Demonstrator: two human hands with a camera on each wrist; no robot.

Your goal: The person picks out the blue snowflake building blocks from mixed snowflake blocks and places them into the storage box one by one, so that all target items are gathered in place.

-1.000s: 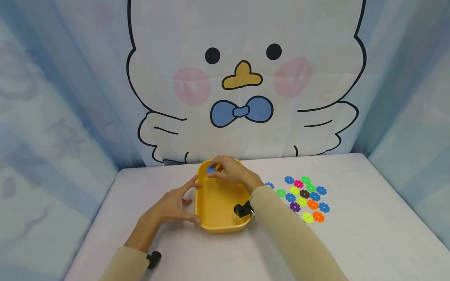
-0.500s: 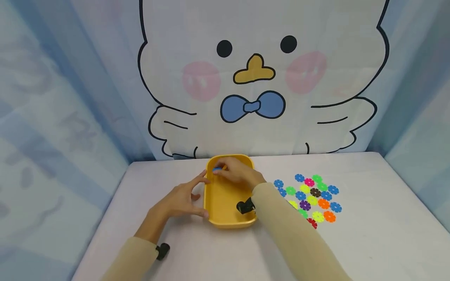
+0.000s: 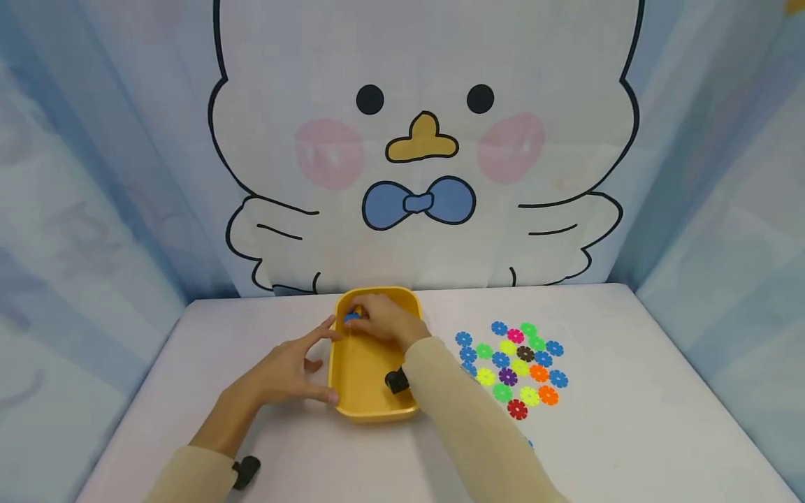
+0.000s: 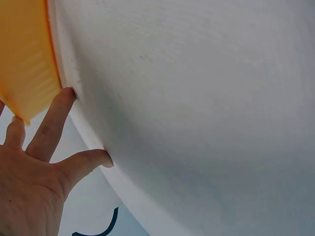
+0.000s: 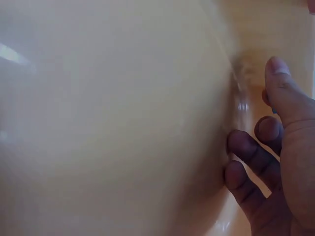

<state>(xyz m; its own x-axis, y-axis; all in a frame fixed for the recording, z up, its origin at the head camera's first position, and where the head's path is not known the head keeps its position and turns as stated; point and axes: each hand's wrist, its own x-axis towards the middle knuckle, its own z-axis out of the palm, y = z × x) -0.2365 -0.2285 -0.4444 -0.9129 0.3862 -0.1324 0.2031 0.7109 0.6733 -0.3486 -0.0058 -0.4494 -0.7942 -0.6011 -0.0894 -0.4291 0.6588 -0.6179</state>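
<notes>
A yellow plastic tray [image 3: 365,395] with raised walls stands near the back of the white table. My left hand [image 3: 283,374] rests its spread fingers against the tray's left side; the left wrist view shows them fairly straight. Inside the tray, toward its far left corner, my right hand [image 3: 386,321] pinches a blue notched disc [image 3: 351,318] between thumb and fingers. Only a sliver of blue shows behind the thumb [image 5: 280,81] in the right wrist view. The right forearm hides part of the tray's right wall.
Several notched flower-like discs [image 3: 520,367] in blue, green, yellow, orange, pink, purple, red and brown lie flat on the table [image 3: 629,419] to the right of the tray. A printed cloth [image 3: 428,258] hangs behind the table.
My right hand has sunk lower into the tray with the blue disc. My left hand keeps its place at the tray's side. The head view has shifted.
</notes>
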